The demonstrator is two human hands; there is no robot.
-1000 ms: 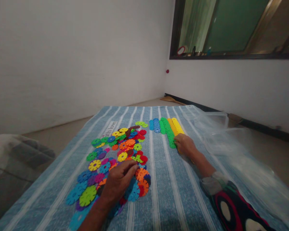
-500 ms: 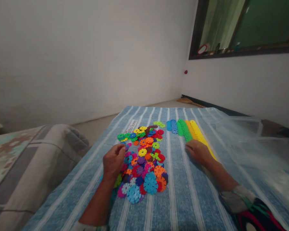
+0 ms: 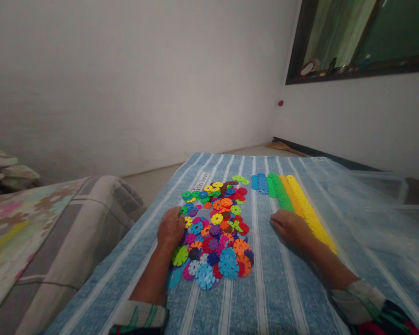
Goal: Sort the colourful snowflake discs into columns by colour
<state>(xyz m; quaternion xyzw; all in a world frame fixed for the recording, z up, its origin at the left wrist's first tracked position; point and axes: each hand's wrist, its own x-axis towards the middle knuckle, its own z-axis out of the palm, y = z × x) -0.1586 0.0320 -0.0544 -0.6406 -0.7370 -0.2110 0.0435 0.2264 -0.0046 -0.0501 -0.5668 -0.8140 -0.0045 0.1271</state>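
Blue striped cloth (image 3: 242, 302) under colourful discs (image 3: 214, 230); pale wall (image 3: 143, 83) behind.

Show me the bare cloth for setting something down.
Bare cloth lies between the loose discs and the right hand, and between the yellow row and the clear containers. It's crowded beside the left hand, where loose discs overlap.

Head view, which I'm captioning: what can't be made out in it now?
In the head view:
Left hand: its back hides whatever it may grip.
Right hand: likewise.
Disc pile: upper discs cover lower ones.
Printed lettering: discs cover its start.
Nearer clear container: the right edge cuts it off.
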